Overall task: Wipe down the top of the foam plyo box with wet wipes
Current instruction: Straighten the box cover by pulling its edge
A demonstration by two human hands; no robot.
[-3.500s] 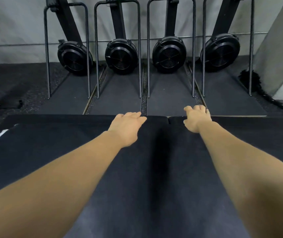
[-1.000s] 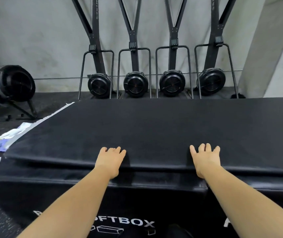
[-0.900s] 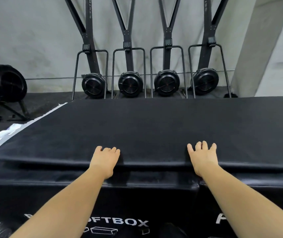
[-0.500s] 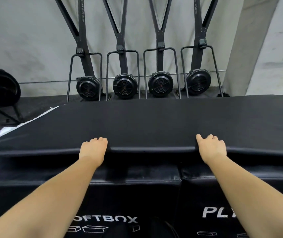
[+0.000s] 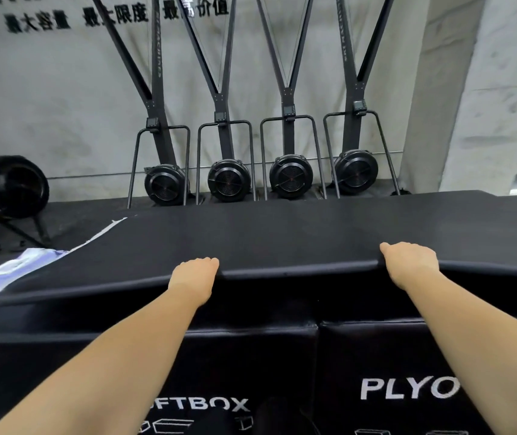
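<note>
A wide black top pad [image 5: 282, 240] lies raised at its near edge above two black foam plyo boxes [image 5: 376, 356] printed "SOFTBOX" and "PLYO". My left hand [image 5: 193, 277] grips the pad's near edge left of centre, fingers curled under it. My right hand [image 5: 411, 262] grips the same edge further right, fingers wrapped round the lip. A dark gap shows between the lifted pad and the box tops. A white and pale blue wet wipe pack [image 5: 15, 271] lies at the left on the box, partly hidden by the pad.
Four upright black ski machines [image 5: 229, 180] stand against the grey wall behind the boxes. A black fan-wheel machine [image 5: 9, 183] sits on the floor at the far left. A concrete pillar [image 5: 439, 105] rises at the right.
Both hands went from lying flat on the pad to gripping its near edge. The edge has risen off the boxes, and the view has tilted up.
</note>
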